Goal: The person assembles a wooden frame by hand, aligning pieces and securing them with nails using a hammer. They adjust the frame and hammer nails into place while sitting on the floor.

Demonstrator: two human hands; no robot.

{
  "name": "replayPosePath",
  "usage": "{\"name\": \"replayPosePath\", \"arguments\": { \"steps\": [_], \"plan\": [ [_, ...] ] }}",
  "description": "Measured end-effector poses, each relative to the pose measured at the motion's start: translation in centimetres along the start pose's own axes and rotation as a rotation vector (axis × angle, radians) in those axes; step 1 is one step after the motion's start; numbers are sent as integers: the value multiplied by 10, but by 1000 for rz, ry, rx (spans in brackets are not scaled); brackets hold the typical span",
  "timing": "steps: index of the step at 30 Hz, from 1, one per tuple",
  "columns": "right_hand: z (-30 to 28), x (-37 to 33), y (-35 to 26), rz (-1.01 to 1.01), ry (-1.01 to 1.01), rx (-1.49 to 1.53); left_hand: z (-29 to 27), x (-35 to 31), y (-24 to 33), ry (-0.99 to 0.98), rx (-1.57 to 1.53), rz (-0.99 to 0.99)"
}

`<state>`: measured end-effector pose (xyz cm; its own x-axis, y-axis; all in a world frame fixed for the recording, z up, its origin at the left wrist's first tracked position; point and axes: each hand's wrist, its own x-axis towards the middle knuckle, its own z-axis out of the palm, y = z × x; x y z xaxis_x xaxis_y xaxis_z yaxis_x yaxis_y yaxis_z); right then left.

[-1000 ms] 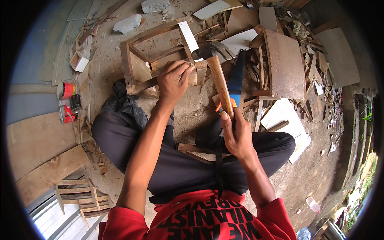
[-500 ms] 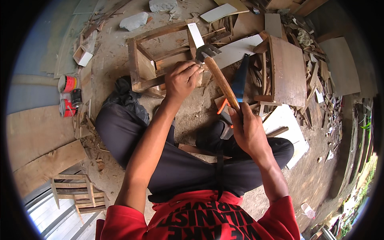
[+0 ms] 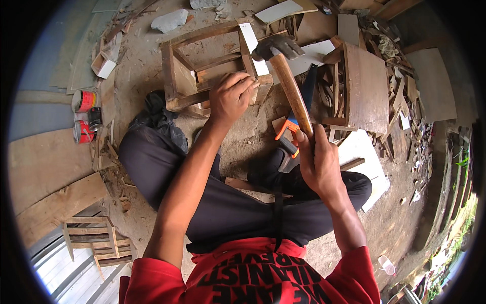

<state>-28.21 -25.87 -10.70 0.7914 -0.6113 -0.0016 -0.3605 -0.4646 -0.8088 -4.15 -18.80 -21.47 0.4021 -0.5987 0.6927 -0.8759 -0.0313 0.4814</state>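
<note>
My right hand (image 3: 321, 162) is closed round the wooden handle of a claw hammer (image 3: 292, 90). Its dark head is raised, just right of the near right corner of a wooden frame (image 3: 188, 104). At that corner my left hand (image 3: 231, 99) is closed in a pinch, fingertips against the wood; whatever sits between them is too small to make out. A white strip (image 3: 249, 43) lies along the frame's right side, running back from the corner. Below the hammer handle rests a handsaw (image 3: 287, 133) with a blue blade and an orange and black handle.
To the right stands a wooden piece with a broad flat panel (image 3: 367, 88), backed by a heap of scrap wood (image 3: 400, 101). White boards (image 3: 362, 157) lie beside my right knee. Several tins (image 3: 84, 131) stand at left; a pale stone block (image 3: 169, 23) lies beyond the frame.
The hammer head has lifted away from my left fingertips, up and to the right. My left hand stays pinched at the frame's corner. More of the saw handle shows now.
</note>
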Motion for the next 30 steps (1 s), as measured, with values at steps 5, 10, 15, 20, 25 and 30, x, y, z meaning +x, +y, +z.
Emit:
{"name": "replayPosePath", "arguments": {
  "steps": [5, 10, 15, 20, 25, 30],
  "plan": [
    [7, -4, 16, -58, -32, -133, 1, 1, 0, 1, 16, 17],
    [-2, -2, 1, -26, 1, -44, 2, -1, 1, 1, -24, -31],
    [7, -6, 12, -52, 1, -123, 2, -2, 1, 14, 19, 12],
    [6, -7, 12, -98, 30, -85, 0, -1, 4, -11, 3, -17],
    [12, -7, 16, -92, -13, -245, 2, -2, -2, 18, 26, -4],
    [8, -5, 9, -72, 47, -83, 1, 0, 0, 12, 35, 3]
  ]
}}
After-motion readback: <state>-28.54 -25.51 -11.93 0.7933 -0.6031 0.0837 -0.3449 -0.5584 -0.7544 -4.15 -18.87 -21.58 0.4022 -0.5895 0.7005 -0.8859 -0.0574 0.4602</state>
